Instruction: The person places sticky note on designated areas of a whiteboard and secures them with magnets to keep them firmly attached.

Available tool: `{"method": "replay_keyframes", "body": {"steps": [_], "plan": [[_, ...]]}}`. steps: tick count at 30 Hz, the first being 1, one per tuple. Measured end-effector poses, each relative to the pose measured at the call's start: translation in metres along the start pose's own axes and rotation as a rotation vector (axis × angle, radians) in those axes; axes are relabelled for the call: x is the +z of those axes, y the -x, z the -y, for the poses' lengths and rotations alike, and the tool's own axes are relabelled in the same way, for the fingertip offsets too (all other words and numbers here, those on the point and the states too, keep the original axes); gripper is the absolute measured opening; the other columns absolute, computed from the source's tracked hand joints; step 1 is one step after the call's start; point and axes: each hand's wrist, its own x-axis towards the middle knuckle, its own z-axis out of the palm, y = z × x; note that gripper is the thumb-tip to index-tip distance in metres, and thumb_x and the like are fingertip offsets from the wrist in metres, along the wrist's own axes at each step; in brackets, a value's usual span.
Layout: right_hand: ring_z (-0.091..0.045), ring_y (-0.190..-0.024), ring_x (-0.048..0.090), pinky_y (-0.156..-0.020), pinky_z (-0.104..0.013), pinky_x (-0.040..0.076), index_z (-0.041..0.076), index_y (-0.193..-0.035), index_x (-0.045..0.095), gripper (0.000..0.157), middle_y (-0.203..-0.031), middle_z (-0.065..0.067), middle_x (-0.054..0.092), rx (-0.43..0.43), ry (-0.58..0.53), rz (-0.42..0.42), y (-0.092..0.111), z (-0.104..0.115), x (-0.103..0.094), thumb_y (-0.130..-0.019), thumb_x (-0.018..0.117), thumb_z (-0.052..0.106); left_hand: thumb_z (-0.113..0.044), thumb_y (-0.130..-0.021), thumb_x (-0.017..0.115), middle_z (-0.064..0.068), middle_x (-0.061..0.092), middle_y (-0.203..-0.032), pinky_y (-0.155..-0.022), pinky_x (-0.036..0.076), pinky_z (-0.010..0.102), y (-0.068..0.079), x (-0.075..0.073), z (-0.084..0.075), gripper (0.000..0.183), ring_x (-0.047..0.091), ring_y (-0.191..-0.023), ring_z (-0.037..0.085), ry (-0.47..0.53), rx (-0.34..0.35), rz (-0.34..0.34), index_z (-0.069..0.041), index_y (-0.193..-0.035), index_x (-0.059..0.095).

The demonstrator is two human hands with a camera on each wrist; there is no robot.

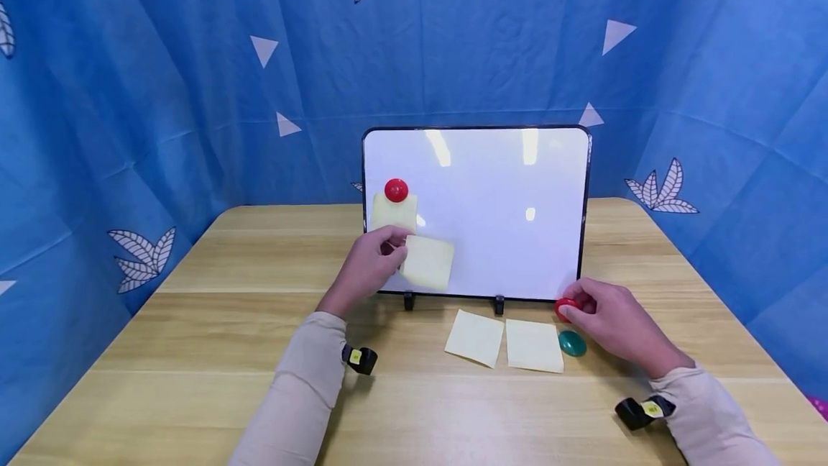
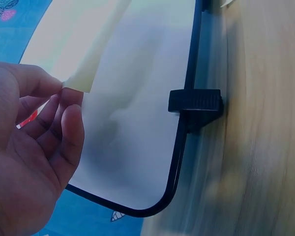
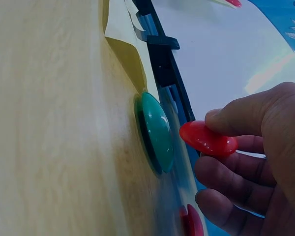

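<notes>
My left hand (image 1: pixel 370 263) pinches the left edge of a pale yellow sticky note (image 1: pixel 430 262) in front of the whiteboard (image 1: pixel 511 236). Above and left of it, a similar note (image 1: pixel 394 213) is held on the board by a round red magnet (image 1: pixel 396 190). Between thumb and fingers, my right hand (image 1: pixel 613 316) grips another red magnet (image 3: pixel 206 139) near the board's lower right corner. A green magnet (image 1: pixel 572 343) lies on the table beside that hand. Lower in the right wrist view, part of another red piece (image 3: pixel 194 222) shows; my hand hides it in the head view.
Two sticky notes, one left (image 1: pixel 475 339) and one right (image 1: pixel 534 346), lie on the wooden table (image 1: pixel 194 372) before the board. Small black feet (image 1: pixel 499 305) hold the board upright. A blue patterned curtain (image 1: pixel 453 56) hangs behind and along both sides.
</notes>
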Motion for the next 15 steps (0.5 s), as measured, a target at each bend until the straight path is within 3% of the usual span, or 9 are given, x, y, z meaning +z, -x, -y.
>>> {"method": "replay_keyframes", "body": {"steps": [15], "plan": [[-0.017, -0.077, 0.057, -0.069, -0.028, 0.05, 0.017, -0.098, 0.07, 0.01, -0.085, 0.006, 0.064, -0.012, 0.0, -0.011, 0.0003, -0.0006, 0.0008, -0.09, 0.075, 0.014, -0.02, -0.097, 0.063, 0.003, 0.064, -0.1, -0.074, 0.053, 0.036, -0.0027, 0.0013, -0.0082, 0.021, 0.058, -0.091, 0.024, 0.028, -0.059, -0.072, -0.016, -0.115, 0.071]]}}
